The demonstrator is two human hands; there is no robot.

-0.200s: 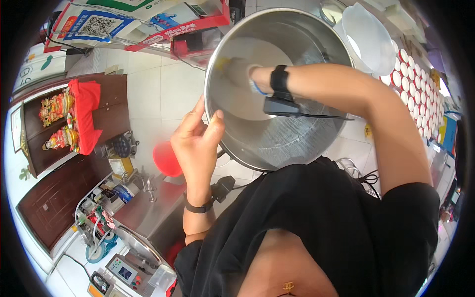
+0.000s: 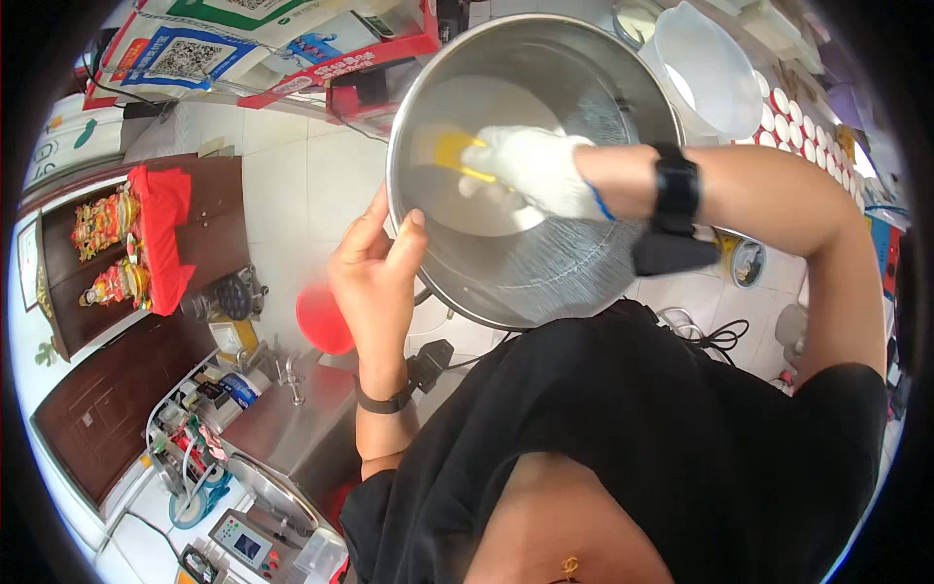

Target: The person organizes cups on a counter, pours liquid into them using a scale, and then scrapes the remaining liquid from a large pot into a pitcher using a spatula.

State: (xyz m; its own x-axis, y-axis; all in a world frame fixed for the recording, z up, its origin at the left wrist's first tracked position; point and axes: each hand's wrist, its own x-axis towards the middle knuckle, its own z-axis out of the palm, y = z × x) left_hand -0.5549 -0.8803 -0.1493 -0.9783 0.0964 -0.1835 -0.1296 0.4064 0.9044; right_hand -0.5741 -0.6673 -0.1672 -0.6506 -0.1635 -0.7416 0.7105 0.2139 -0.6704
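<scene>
A large, deep stainless steel pot (image 2: 623, 238) opens up in front of me, with wet streaks on its near inner wall. At its bottom is a pale, milky round area, whether liquid or bare metal I cannot tell. My left hand (image 2: 375, 268) grips the pot's left rim, thumb at the near side, some fingers hidden behind it. Inside the pot, my right hand (image 2: 535, 170) wears a white glove and holds a flat yellow thing (image 2: 452, 151), too smeared by motion to name. A black device is strapped to each wrist.
A translucent plastic tub (image 2: 705, 73) stands at the pot's far right, with rows of red-rimmed white lids (image 2: 803, 131) beyond. A red bucket (image 2: 326, 319) is on the left beside a metal sink counter (image 2: 292, 419). Cables (image 2: 720, 336) and an open can (image 2: 747, 261) lie on the right.
My right hand has come back to the right and up within the pot, bringing the glove and yellow thing into view. My left hand stays on the rim.
</scene>
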